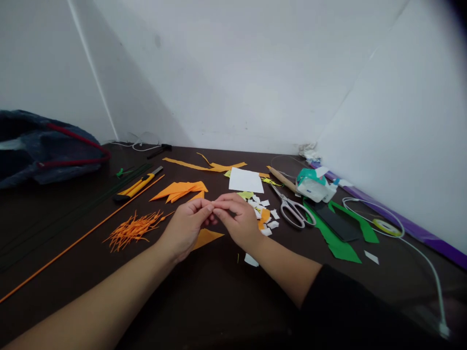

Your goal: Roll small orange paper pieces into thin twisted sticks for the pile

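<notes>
My left hand (pixel 189 221) and my right hand (pixel 239 218) meet above the middle of the dark table, thumbs and forefingers pinched together. What is between the fingertips is too small or too hidden to make out. Under the hands lies an orange paper triangle (pixel 207 238). Beside my left hand is a pile of thin twisted orange paper strips (pixel 133 231), and behind it are folded orange paper pieces (pixel 180 189). Small white paper scraps (pixel 267 227) lie close to my right hand, with a white paper square (pixel 245 180) behind them.
Scissors (pixel 295 211) lie at the right, near green paper (pixel 339 245), a black phone-like slab (pixel 333 221), a teal-and-white pack (pixel 312 184) and a white cable (pixel 432 262). At left are a yellow cutter knife (pixel 136 187), a long orange stick (pixel 80 240) and a dark bag (pixel 51 150).
</notes>
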Demonstrator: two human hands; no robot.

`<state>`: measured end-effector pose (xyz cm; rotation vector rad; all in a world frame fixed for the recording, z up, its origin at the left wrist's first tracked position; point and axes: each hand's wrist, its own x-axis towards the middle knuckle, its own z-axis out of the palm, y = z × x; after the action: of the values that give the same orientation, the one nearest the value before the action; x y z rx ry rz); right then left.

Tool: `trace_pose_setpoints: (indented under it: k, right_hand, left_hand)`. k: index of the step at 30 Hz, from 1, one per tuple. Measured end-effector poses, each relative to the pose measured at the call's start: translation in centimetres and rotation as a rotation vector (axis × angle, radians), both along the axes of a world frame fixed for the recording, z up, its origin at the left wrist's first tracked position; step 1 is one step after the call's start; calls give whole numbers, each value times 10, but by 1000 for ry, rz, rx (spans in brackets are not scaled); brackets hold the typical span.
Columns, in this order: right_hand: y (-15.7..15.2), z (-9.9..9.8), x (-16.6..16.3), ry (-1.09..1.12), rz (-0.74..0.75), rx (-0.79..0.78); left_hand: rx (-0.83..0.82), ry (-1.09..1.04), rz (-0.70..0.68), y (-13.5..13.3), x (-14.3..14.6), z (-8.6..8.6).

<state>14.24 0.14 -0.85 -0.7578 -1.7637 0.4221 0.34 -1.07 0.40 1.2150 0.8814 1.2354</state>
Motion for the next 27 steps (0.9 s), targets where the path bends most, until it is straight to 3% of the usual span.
trace_pose_setpoints:
  k: [3,7,17,21,27]
  right_hand:
    - [3,-1,0,30,29,-82]
    - [3,-2,0,59,31,-80]
    - [10,-8,7,-207,-28,150]
    - [9,-5,7,-330,-124,247]
    - [7,-2,9,-451,-204,278]
  left_hand:
    - [-11,0,7,0,1,1]
    - [-59,11,-23,-1,0,3]
    - [-174,-20,-150,2,-6,-2]
    - [-177,-24,-174,1,-4,-2]
    - [-47,220,-133,3,-8,3]
